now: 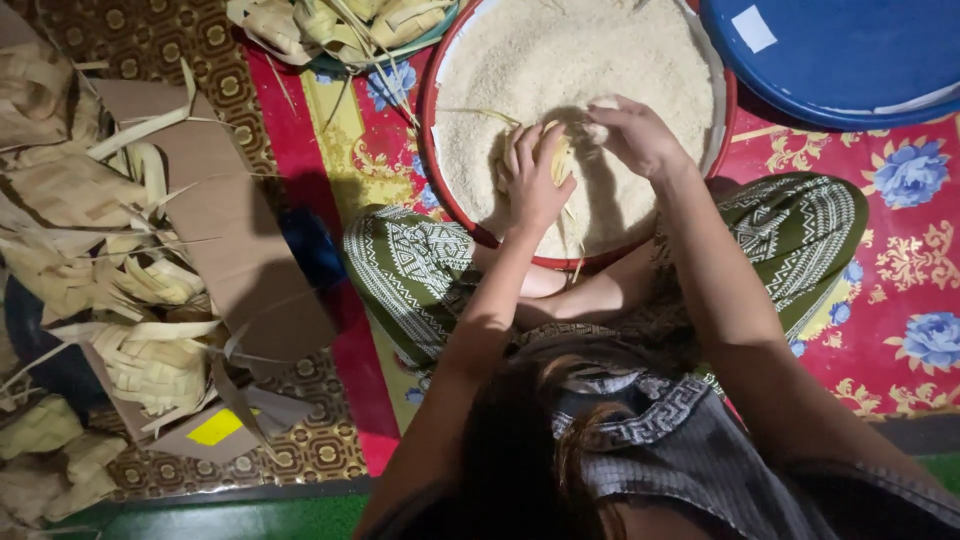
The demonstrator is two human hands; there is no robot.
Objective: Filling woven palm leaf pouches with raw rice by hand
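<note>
Two bare hands work over a wide red basin (724, 120) heaped with raw rice (560, 60), set on a floral mat (900, 250) beside a blue lid (840, 60) and stacks of empty woven leaf cases (150, 360). The left hand (535, 180) wraps its fingers around a small woven palm-leaf pouch (558, 152), cradling it from below and behind just above the grains. The right hand (635, 135) pinches closed at the pouch's upper edge, apparently holding rice. The pouch looks light, springy and easily crushed; its plaited corners, not the loose trailing strips, seem the safest hold.
</note>
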